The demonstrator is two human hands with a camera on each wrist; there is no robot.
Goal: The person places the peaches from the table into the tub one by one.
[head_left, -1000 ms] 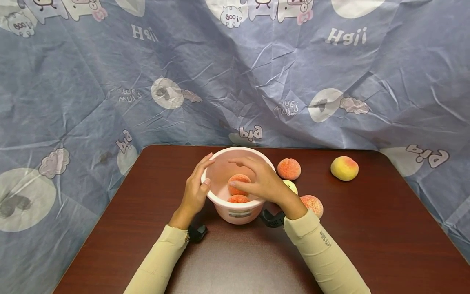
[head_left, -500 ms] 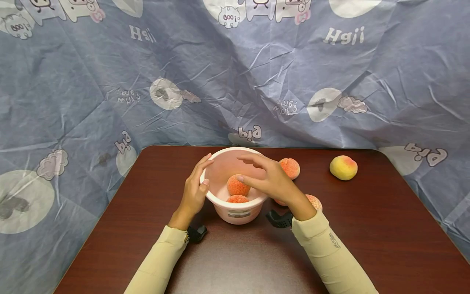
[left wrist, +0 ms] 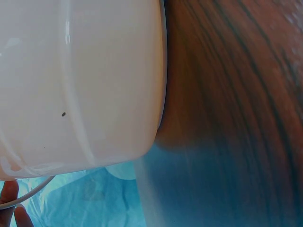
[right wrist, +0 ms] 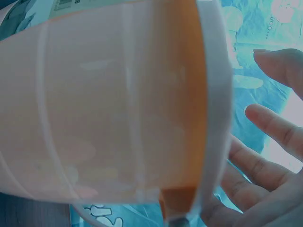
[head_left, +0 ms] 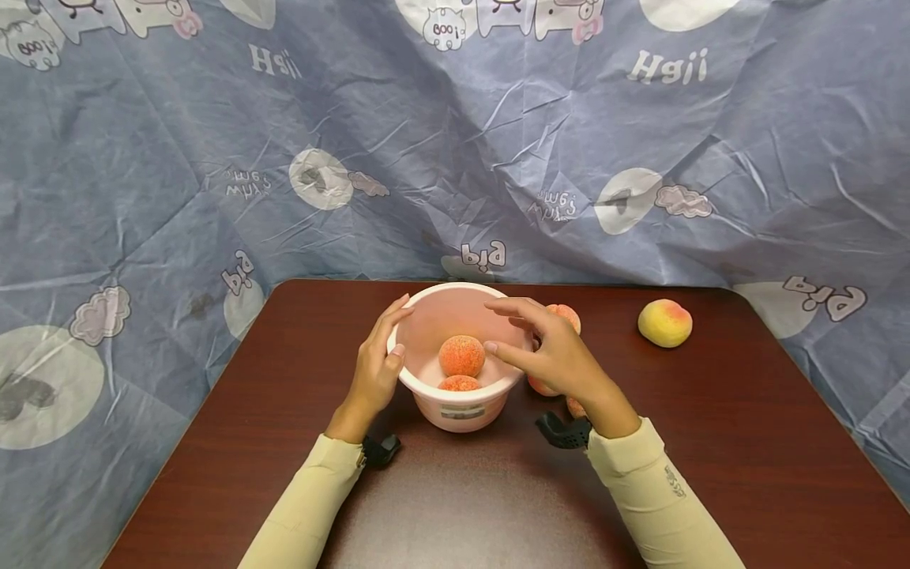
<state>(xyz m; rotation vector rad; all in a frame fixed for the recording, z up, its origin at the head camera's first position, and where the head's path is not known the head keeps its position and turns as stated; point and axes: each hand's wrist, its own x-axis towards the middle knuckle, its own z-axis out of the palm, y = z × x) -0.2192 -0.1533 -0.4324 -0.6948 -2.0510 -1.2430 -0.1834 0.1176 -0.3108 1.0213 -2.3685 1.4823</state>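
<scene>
A pale pink plastic bucket with a white rim stands on the table. Inside it lie an orange-red peach and a second peach, partly hidden by the near rim. My left hand holds the bucket's left rim, thumb at the edge and fingers along the side. Over the right rim my right hand hovers with spread fingers and nothing in them; the right wrist view shows its fingers beside the rim. Behind that hand, a peach and another peach are partly covered.
A yellow peach with a red blush sits at the back right of the dark wooden table. One more peach peeks out by the right wrist. A blue printed cloth hangs behind the table's far edge.
My right hand has drawn back to the right, from over the peaches inside the bucket to its right rim. The left hand and the bucket have stayed in place.
</scene>
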